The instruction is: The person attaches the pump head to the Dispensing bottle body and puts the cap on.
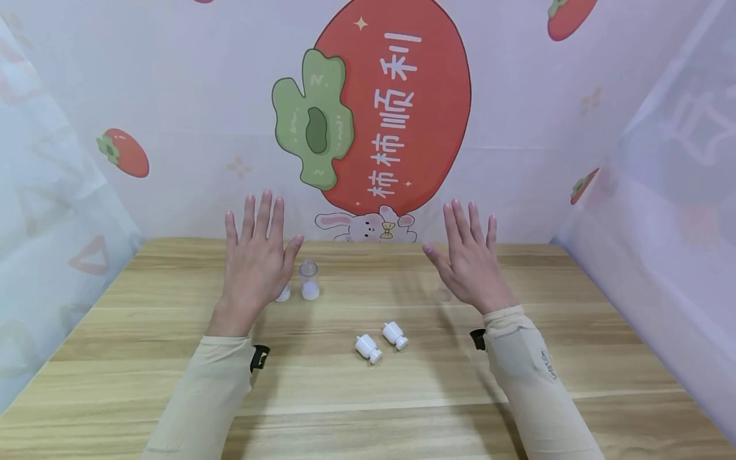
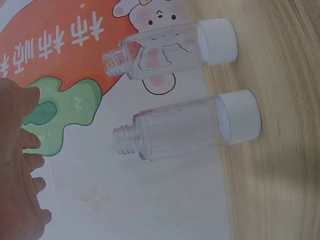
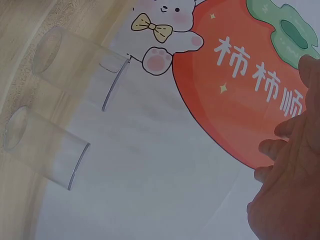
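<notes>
Pumps [image 1: 368,348], two white ones, lie on their sides on the wooden table [image 1: 345,415], near each other yet apart, knobbed ends toward the person; I'd guess they are laid down because that shape would hardly stand steady. Beyond the pumps and to their left stand two clear bottles [image 2: 180,137], upright on white bases, threaded necks bare and pointing up; flat bottoms are probably why they are stood rather than laid. Beyond the pumps and to their right, two clear covers [image 3: 82,70] stand upright too, so see-through that from above just a faint trace of one shows by the hand. To me the six pieces look sorted by kind: a pair on either side, the third pair between. Two hands are raised over this, holding nothing. The left hand [image 1: 255,268], left of the pumps, has its fingers straight and slightly parted, thumb held well out, and from above it partly hides one bottle. The right hand [image 1: 473,268], right of the pumps, mirrors it, fingers straight and a little apart, thumb wide. Neither seems to touch anything. Farthest beyond the pumps, a pale backdrop [image 1: 190,76] carries one big red fruit print [image 1: 428,115].
</notes>
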`<state>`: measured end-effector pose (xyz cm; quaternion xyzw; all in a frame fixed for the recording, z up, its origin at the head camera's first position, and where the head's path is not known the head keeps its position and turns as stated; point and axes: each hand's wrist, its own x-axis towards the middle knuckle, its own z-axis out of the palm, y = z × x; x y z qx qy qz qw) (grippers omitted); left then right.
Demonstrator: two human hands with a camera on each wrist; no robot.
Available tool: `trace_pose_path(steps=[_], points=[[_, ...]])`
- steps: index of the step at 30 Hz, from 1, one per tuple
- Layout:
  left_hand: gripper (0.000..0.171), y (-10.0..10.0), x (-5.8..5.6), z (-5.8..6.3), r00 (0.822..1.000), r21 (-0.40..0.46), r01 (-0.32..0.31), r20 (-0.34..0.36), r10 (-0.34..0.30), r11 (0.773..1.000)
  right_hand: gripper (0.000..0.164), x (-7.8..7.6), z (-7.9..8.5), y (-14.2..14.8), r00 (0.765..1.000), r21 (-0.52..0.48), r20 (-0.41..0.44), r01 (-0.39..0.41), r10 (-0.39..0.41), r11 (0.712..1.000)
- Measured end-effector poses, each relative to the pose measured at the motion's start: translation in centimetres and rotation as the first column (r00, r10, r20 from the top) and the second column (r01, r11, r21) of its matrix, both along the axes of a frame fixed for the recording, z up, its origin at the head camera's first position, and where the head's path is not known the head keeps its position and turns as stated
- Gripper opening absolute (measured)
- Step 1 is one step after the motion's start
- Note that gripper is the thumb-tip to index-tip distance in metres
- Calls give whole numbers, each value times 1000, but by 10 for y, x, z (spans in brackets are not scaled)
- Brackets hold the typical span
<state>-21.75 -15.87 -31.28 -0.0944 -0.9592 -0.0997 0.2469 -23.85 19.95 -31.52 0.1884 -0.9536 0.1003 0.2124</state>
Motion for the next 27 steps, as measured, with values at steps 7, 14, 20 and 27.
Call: trace_pose_path(steps=[7, 14, 20, 27], points=[[68, 0, 0, 0, 1000, 9, 1, -6, -1, 1000, 84, 3, 1, -1, 1000, 7, 1, 3, -3, 1000], [67, -1, 1, 2, 1000, 55, 4, -10, -4, 999, 84, 4, 3, -3, 1000, -4, 14, -8, 8, 1000], [63, -2, 2, 0, 999, 109, 20, -27, -18, 994, 82, 5, 3, -3, 999, -13, 46, -18, 18, 1000], [59, -2, 0, -2, 995, 158, 63, -85, -51, 985, 74, 5, 4, -4, 999, -32, 34, -37, 38, 999]])
